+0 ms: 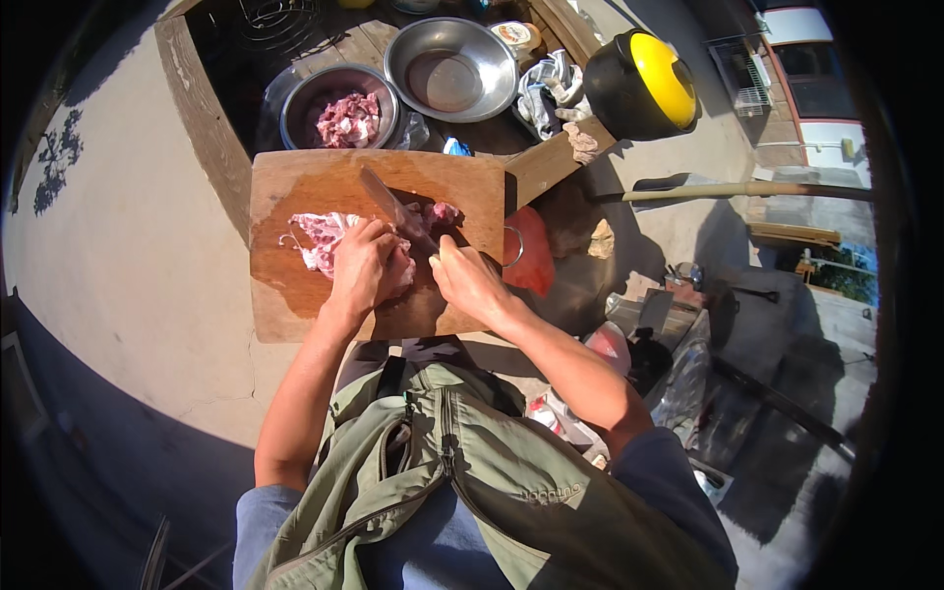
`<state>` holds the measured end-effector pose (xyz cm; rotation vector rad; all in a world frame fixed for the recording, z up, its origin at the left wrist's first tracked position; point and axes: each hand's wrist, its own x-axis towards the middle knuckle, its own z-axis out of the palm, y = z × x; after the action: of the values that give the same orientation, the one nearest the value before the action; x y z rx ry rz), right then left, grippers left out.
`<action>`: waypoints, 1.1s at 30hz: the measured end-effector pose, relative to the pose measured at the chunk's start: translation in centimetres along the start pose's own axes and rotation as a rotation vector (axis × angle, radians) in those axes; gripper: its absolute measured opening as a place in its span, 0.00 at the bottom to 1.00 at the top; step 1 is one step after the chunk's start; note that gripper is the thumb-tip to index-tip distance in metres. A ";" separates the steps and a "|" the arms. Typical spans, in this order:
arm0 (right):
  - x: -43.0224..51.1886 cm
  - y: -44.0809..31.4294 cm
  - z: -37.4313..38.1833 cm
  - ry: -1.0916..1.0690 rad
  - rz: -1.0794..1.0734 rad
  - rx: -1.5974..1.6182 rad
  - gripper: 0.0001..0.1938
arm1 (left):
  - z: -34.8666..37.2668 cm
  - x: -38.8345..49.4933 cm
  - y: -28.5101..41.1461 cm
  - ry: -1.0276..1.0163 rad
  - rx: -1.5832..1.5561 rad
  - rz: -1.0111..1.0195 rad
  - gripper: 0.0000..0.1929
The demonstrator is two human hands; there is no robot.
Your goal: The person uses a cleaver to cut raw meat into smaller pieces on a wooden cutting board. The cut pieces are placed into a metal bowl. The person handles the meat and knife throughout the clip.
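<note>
A wooden cutting board (287, 321) lies before me, its surface darkened by wet patches. My left hand (360, 258) presses on a large piece of raw meat (317, 240), hiding part of it. In my right hand (466, 276) is the handle of a kitchen knife (391, 203); its broad blade slants to the upper left, along the right side of the meat. A smaller raw chunk (444, 214) lies on the board just right of the blade. Where the blade's lower edge meets the meat, I cannot tell whether it is cutting.
Beyond the board stand a metal bowl of cut meat pieces (348, 122) and a wide metal basin (490, 70). Gloves (553, 92) lie right of them, near a black pot with a yellow lid (660, 81). A red plastic bag (529, 254) hangs at the board's right edge.
</note>
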<state>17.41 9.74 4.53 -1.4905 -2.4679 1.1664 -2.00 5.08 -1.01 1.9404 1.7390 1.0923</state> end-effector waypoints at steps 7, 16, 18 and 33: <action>5.1 -1.0 0.1 0.178 -0.109 0.003 0.11 | -2.4 0.9 1.0 -0.047 -0.234 -0.067 0.03; -3.5 3.4 -4.0 0.314 0.239 0.272 0.12 | -0.8 7.4 1.7 -0.495 0.180 -0.196 0.34; -4.2 4.9 -3.2 0.304 0.277 0.268 0.12 | 0.9 7.5 1.9 -0.536 0.259 -0.100 0.30; -5.0 7.3 1.4 0.339 0.276 0.257 0.14 | 2.9 9.4 -1.6 -0.505 -0.260 -0.131 0.24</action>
<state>25.05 6.94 0.78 -1.8103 -1.8665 1.1029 -1.33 15.01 -0.94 1.7223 1.3521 0.6649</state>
